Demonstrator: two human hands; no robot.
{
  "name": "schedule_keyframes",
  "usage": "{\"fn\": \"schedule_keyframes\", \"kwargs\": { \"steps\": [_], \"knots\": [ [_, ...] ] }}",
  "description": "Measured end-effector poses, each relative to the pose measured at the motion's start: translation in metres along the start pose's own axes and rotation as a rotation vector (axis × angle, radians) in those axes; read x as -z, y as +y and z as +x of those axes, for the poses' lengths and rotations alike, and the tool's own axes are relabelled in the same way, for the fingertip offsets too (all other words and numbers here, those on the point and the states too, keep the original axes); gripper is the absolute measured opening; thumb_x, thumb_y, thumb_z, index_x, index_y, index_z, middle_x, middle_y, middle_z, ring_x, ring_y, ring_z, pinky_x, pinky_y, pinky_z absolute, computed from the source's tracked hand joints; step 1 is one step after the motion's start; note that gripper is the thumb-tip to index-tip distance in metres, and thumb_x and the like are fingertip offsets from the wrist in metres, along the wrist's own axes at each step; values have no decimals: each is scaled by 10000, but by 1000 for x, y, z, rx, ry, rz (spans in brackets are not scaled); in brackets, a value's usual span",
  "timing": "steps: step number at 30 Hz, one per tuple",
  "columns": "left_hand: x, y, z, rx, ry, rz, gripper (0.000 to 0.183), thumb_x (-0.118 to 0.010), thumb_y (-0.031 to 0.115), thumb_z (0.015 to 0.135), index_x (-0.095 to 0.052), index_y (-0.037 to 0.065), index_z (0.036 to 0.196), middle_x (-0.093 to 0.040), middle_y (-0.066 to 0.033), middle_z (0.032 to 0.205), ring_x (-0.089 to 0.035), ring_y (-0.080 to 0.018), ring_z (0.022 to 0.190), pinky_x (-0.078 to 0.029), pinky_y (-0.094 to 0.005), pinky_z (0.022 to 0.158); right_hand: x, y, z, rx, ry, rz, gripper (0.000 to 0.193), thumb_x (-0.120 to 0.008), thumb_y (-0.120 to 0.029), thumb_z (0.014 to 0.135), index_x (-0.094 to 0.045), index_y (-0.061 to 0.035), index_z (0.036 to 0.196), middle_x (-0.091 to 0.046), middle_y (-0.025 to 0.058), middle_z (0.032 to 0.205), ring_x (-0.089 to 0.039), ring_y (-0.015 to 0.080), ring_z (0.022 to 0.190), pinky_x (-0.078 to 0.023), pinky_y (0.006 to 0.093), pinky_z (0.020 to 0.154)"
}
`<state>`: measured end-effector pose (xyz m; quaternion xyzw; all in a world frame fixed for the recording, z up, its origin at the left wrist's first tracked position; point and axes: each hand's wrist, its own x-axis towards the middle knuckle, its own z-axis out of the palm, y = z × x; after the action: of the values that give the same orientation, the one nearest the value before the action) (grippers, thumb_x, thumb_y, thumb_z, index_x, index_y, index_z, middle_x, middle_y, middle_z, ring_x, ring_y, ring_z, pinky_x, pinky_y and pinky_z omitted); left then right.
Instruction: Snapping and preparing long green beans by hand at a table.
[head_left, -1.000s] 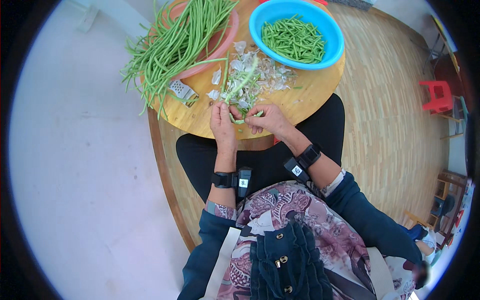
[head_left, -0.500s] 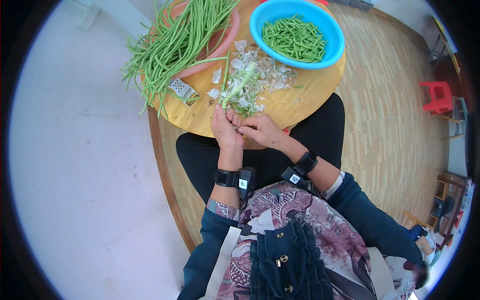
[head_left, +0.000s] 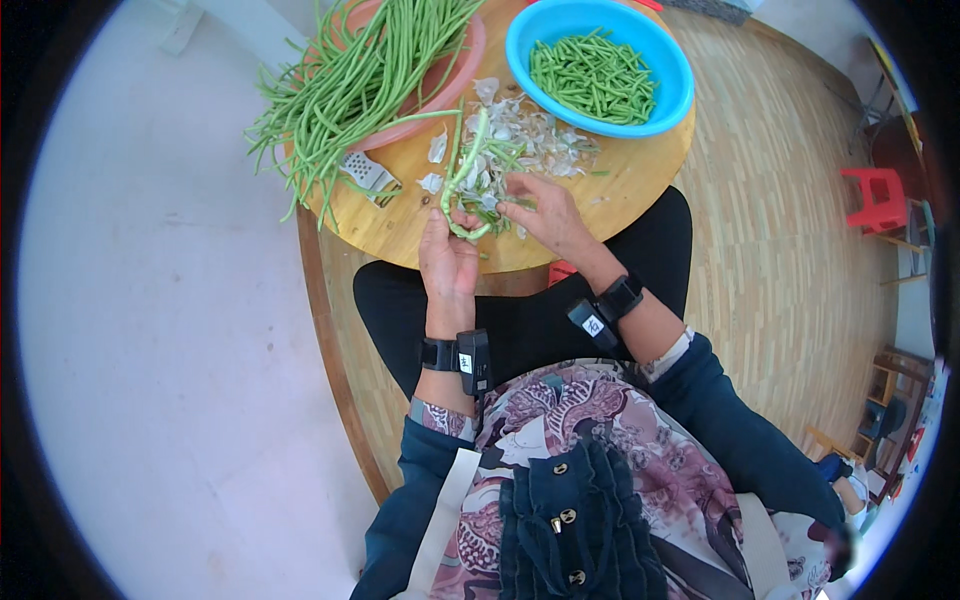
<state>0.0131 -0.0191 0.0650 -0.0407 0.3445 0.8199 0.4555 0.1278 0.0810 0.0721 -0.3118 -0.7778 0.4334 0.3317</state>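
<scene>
Head view: left hand [head_left: 447, 258] has its fingers closed around a pale green bean [head_left: 449, 192], which curves up over the wooden table [head_left: 620, 195] near the messy pile of scraps [head_left: 540, 140]. Right hand [head_left: 548, 215] is just beside that pile, fingers loosely bent (can't tell if they're pinching anything, tbh). Farther back there's a pink basin [head_left: 445, 92] overflowing with long beans [head_left: 375, 75] and a blue basin [head_left: 672, 70] of cut pieces [head_left: 595, 80].

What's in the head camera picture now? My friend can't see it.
Someone's left hand holds a bent green bean, with the right hand beside it, at a round wooden table. Beyond them are white peels, a pink bowl heaped with long beans, and a blue bowl of short bean pieces.
</scene>
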Motion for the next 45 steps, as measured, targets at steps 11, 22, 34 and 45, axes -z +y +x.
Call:
{"fn": "schedule_keyframes", "kwargs": {
  "steps": [11,22,34,45],
  "knots": [
    [-2,-8,-8,-53,-158,271,302,-421,234,916,-450,16,1123,-596,-153,986,-575,-201,872,-476,-305,708,-16,-4,-19,-118,-194,330,259,-570,-215,811,-609,15,924,-604,93,696,-587,147,638,-457,277,578],
    [6,-14,-11,-3,-253,239,252,-498,121,874,-481,30,1108,-580,-150,1020,-564,-167,872,-469,-277,710,-9,-10,-20,-287,-357,115,262,-634,-254,732,-643,0,796,-611,155,678,-606,234,624,-467,313,591],
    [4,-16,-13,-160,-38,602,232,-532,33,835,-530,-21,1061,-615,-75,818,-563,-97,715,-449,-208,620,-13,-13,-26,-114,-334,-81,218,-592,-228,776,-633,-23,838,-599,172,705,-578,303,634,-446,352,588],
    [18,-1,-7,56,-65,300,207,-514,73,854,-520,0,1047,-591,-76,827,-555,-129,688,-478,-248,598,-7,-5,-24,80,-106,-45,242,-589,-190,746,-597,-31,928,-591,150,862,-564,306,788,-446,376,673]
  ]
}}
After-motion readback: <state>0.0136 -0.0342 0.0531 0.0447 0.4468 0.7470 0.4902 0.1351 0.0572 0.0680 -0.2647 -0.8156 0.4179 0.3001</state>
